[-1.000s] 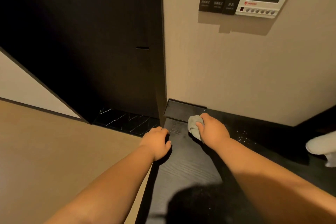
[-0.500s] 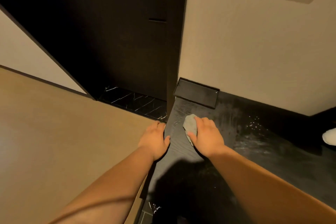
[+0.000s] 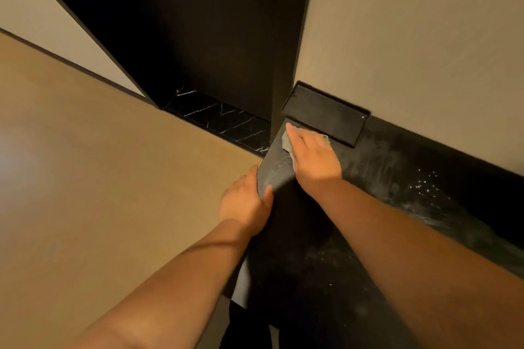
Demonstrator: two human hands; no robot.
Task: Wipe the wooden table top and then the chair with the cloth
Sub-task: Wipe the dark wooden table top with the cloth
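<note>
Black wood-grain table [image 3: 368, 161], matte, with fine grain lines near its left edge and dull grey smears across the top. I see a small crumpled grey cloth [image 3: 286, 142] lying on the table's far left corner, under my right hand [image 3: 314, 159]. The fingers [image 3: 292, 133] lie straight and flat on the cloth, pressing it down, not clenched. The cloth's soft edges poke out on both sides of the hand. My left hand [image 3: 243, 201] grips the table's left edge, thumb on top and fingers down the side, grasping the board.

A scatter of white specks [image 3: 425, 184] sits on the table right of the arm. Just beyond the cloth, a flat black rectangular recessed panel [image 3: 326, 113] with a raised rim sits against the smooth beige wall [image 3: 411, 37]. To the left are a plain tan floor [image 3: 99, 150], a glossy black marble strip with white veins [image 3: 224, 119], and a tall dark door panel [image 3: 198, 22].
</note>
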